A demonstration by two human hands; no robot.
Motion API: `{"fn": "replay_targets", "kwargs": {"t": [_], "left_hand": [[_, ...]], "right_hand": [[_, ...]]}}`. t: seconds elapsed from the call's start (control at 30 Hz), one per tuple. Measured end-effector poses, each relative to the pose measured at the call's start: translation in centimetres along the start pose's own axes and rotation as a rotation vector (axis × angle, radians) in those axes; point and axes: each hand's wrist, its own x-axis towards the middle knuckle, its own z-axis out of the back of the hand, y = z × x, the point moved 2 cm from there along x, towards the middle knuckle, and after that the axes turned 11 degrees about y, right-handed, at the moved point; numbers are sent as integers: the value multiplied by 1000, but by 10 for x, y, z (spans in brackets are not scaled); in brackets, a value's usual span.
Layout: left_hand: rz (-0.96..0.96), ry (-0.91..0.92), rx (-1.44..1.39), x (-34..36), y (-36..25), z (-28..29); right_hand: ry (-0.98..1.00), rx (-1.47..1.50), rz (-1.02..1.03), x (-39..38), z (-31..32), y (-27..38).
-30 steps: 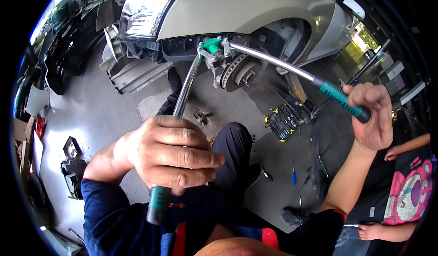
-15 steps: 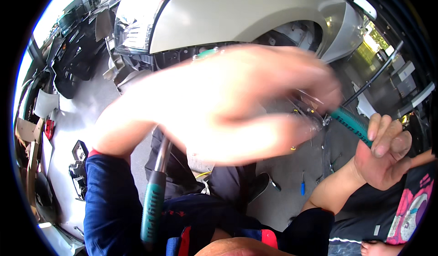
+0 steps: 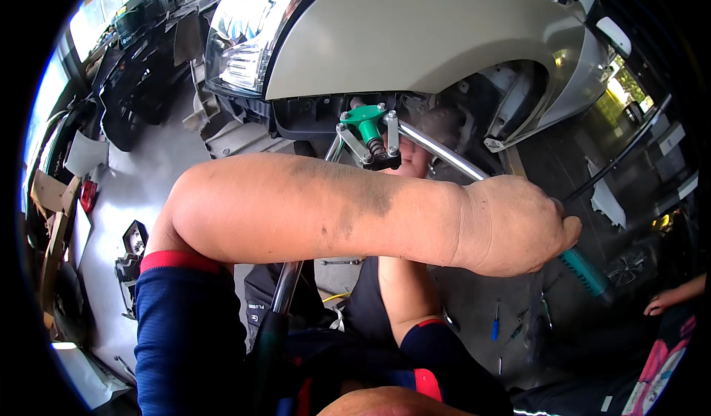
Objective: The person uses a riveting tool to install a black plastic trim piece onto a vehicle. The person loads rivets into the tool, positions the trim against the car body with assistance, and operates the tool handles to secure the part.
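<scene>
A long-handled lever riveter has a green head (image 3: pixel 364 117) with metal links and a spring, just below the car's fender. Across the view reaches my left arm, and my left hand (image 3: pixel 518 220) is closed around the right handle, its teal grip (image 3: pixel 585 269) sticking out below the fist. The other handle (image 3: pixel 287 286) slants down toward my body, its grip dark against my clothes. Behind the left forearm my right hand (image 3: pixel 411 158) is up beside the riveter's head. Its fingers are partly hidden and blurred near the fender's lower edge.
The beige fender (image 3: pixel 415 31) and headlight (image 3: pixel 241 53) stand ahead. A blue-handled screwdriver (image 3: pixel 495 328) and several tools lie on the floor. Another person's hand (image 3: pixel 666 297) is at the right edge. Black car parts (image 3: pixel 133 97) are piled at left.
My right hand has left the teal grip and moved up to the riveter's head. My left hand, blurred before, now grips the right handle. The green head is now in plain sight.
</scene>
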Motion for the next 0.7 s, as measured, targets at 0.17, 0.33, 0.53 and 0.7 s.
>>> {"fn": "replay_targets", "kwargs": {"t": [0.17,0.33,0.53,0.7], "left_hand": [[-64,-15,9,-2,2,-6],[-35,33,18,-3,2,-12],[-58,50,8,-2,1,-14],[-15,57,25,-12,10,-19]], "right_hand": [[-26,58,-45,-5,-35,-65],[-36,74,-44,-2,-47,-93],[-25,55,-51,-3,-52,-96],[-39,53,-138,-50,-65,-89]]}}
